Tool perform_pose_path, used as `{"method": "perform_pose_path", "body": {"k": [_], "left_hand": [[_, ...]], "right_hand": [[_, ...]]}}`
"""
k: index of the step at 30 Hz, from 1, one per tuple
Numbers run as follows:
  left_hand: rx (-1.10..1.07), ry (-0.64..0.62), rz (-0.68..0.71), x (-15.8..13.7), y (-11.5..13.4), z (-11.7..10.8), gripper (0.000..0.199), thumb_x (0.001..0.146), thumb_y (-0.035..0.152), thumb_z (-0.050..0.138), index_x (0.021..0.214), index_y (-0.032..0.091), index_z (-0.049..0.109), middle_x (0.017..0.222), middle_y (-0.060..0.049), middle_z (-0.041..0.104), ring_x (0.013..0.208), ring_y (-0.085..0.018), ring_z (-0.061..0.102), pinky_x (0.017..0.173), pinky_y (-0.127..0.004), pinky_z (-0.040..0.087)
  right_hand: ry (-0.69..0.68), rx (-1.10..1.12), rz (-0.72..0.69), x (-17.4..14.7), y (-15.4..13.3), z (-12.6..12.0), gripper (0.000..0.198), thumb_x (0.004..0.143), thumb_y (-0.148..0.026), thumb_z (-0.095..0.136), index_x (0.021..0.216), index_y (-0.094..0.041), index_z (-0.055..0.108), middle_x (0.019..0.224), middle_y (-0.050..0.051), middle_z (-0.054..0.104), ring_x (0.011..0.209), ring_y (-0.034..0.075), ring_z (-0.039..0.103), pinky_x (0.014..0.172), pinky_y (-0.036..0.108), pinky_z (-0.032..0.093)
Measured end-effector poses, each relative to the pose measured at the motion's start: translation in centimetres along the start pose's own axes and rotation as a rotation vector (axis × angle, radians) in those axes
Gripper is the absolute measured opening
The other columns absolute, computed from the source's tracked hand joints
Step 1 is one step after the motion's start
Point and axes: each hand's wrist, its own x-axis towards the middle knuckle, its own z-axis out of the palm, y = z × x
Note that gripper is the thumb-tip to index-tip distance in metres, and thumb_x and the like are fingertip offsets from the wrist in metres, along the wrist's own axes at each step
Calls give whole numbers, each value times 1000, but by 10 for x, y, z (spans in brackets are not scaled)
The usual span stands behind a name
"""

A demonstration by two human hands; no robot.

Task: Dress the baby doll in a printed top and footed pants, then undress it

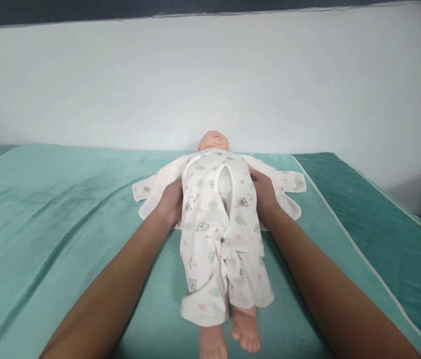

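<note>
A baby doll (213, 141) lies on its back with its feet toward me. It wears white printed pants (205, 209) with an open slit at the crotch, pulled high over its body. A white shirt (169, 172) spreads out beneath, its sleeves stretched to both sides. My left hand (172, 202) closes on the left edge of the pants, with the fingertips hidden behind the cloth. On the opposite side, my right hand (264, 193) grips the pants' edge, its fingers partly tucked under the doll's side. Both bare feet (246, 331) stick out of the trouser legs.
A light green sheet (64, 224) with soft wrinkles covers the surface. A darker green strip (389, 234) runs along the right, beyond a pale seam. Behind the doll's head rises a white wall (210, 75). Something dark stands at the far right edge.
</note>
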Motion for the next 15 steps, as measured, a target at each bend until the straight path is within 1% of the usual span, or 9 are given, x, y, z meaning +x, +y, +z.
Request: {"method": "perform_pose_path", "body": {"k": [4, 9, 12, 15], "left_hand": [[-31, -10, 18, -1, 1, 1, 32, 75, 34, 64, 102, 18, 70, 88, -8, 75, 99, -33, 67, 91, -48, 54], [-33, -44, 70, 0, 4, 3, 47, 81, 48, 61, 117, 19, 66, 100, -8, 74, 99, -31, 67, 92, -46, 53], [-69, -99, 52, 1, 5, 4, 51, 83, 55, 59, 122, 22, 64, 106, -8, 73, 101, -30, 66, 93, -45, 52], [-108, -121, 12, 1, 5, 5, 51, 85, 57, 57, 122, 23, 65, 110, -8, 73, 104, -30, 66, 94, -45, 52]], "right_hand": [[22, -6, 0, 1, 3, -1, 27, 69, -34, 62, 87, -19, 75, 92, 5, 74, 85, 25, 63, 80, 37, 49], [11, -64, -29, 3, 5, -2, 22, 69, -33, 61, 78, -18, 74, 87, 4, 74, 82, 25, 62, 77, 37, 48], [4, -30, 1, 4, 7, -2, 19, 66, -33, 64, 75, -19, 74, 82, 3, 74, 78, 24, 62, 71, 35, 48], [9, 31, 26, 4, 8, -1, 22, 65, -33, 65, 79, -19, 75, 81, 3, 74, 75, 24, 62, 67, 34, 48]]}}
